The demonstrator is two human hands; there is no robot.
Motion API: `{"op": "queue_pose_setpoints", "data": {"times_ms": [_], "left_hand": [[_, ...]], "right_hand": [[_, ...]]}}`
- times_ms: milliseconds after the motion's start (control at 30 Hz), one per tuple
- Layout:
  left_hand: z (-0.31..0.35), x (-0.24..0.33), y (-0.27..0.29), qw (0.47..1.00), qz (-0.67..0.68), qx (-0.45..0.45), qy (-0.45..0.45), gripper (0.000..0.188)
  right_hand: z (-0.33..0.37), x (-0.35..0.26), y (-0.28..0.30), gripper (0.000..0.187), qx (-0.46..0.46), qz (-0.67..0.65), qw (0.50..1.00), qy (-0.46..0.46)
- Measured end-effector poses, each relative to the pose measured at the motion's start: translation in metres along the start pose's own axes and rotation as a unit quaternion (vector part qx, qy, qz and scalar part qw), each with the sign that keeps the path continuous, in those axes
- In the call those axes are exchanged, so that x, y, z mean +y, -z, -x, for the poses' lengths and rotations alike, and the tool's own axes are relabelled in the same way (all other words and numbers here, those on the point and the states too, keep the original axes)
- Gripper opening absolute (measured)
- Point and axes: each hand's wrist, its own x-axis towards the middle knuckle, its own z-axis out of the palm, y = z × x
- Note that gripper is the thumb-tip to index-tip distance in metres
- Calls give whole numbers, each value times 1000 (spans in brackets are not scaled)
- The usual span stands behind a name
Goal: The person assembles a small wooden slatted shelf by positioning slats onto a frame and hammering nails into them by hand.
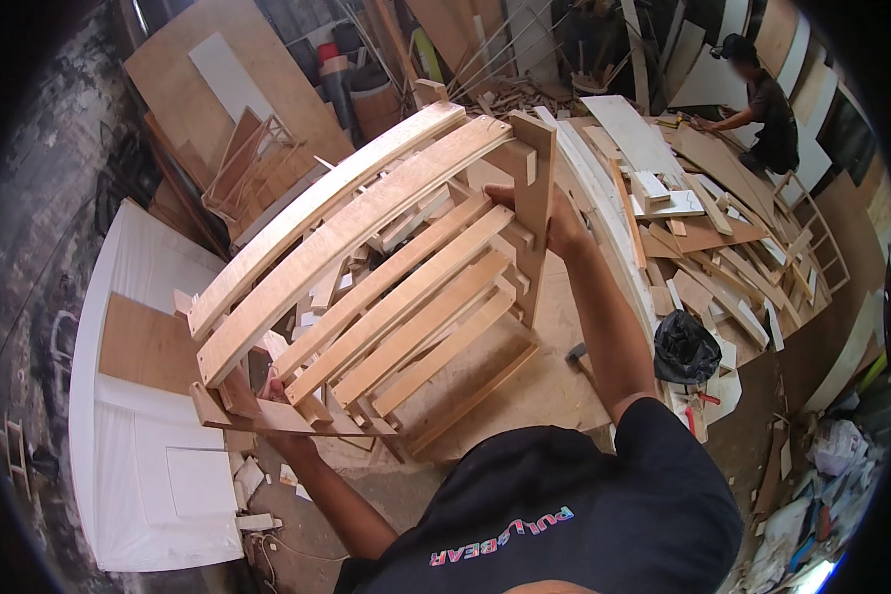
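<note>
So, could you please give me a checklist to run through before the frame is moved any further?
1. Left grip on the slatted wooden frame: ok, at its near left end.
2. Right grip: ok, around the right side board.
3. Frame's weight borne by the work surface: cannot tell; it is tilted.
4. Hammer put away: not ok, lying right of the frame.
5. Co-worker clear: ok, beyond the wood scraps.
</note>
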Motion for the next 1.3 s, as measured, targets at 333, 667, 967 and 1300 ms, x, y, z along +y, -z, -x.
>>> {"op": "queue_pose_setpoints", "data": {"times_ms": [333,667,967,1300], "left_hand": [[14,19,-17,999,40,6,-17,50],[15,16,-19,998,49,23,12,52],[13,7,-10,996,78,9,33,49],[30,-83,30,973,146,94,152,54]], "right_hand": [[4,-2,-4,77,-23,33,998,40],[6,-3,-3,76,-12,10,1000,24],[3,8,7,66,-64,13,997,52],[62,21,-7,73,314,27,948,-40]]}}
